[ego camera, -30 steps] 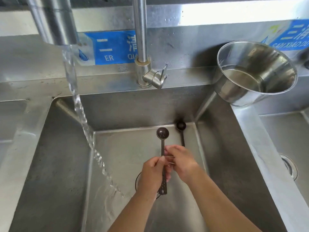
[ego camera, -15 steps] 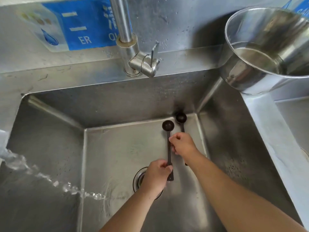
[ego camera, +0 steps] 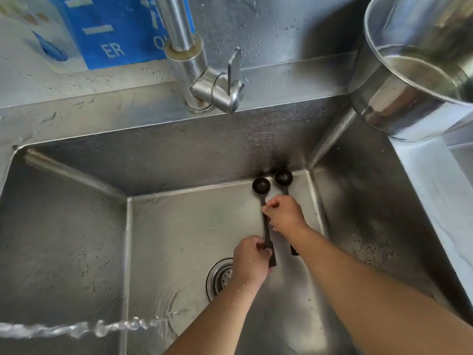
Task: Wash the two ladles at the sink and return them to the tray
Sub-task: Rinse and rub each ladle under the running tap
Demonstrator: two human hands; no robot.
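Two small dark ladles are inside the steel sink (ego camera: pixel 76 226). One ladle (ego camera: pixel 261 187) is held above the basin floor: my left hand (ego camera: pixel 252 261) grips the end of its handle, and my right hand (ego camera: pixel 284 213) pinches the handle just below the bowl. The second ladle (ego camera: pixel 283 177) lies on the sink floor near the back right corner, its handle mostly hidden under my right hand and forearm.
A stream of water (ego camera: pixel 76 329) runs in from the left and lands on the basin floor near the drain (ego camera: pixel 220 278). The tap base with its lever (ego camera: pixel 217 90) stands behind the sink. A steel pot (ego camera: pixel 409 80) with water sits on the right ledge.
My right hand has slid up the held ladle's handle toward its bowl. My left hand has shifted down to the handle's end. The view has tilted down, closer to the basin.
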